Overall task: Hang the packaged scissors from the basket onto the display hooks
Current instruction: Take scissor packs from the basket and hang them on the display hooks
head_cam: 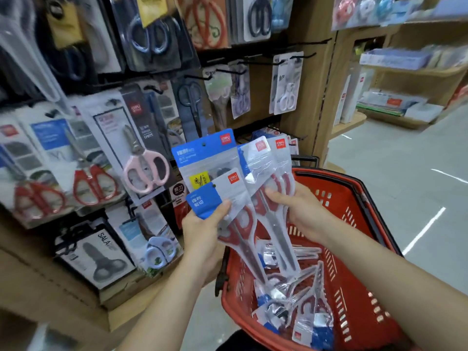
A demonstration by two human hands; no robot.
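1. The left hand is in the centre of the frame. Its thumb presses the front of a small pack of red-handled scissors, and its fingers curl behind it, clamped on the pack.
2. A tall blue-topped pack stands just behind the small one. It seems to be held in the same grip, though the hold on it is hidden.
3. The right hand, just right of centre, grips two overlapping packs of red-handled scissors. The thumb lies across their front and the fingers are closed behind.
4. All the held packs stand upright with their blades pointing down, above the near left corner of the basket.
5. The red basket fills the lower right of the frame. More loose packs lie jumbled on its bottom.
6. Black hooks stick out from the wooden display in the upper centre, most of them carrying hanging packs.
7. A pack of pink scissors hangs at centre left among other packs.
8. Shelves and pale floor show at the right.
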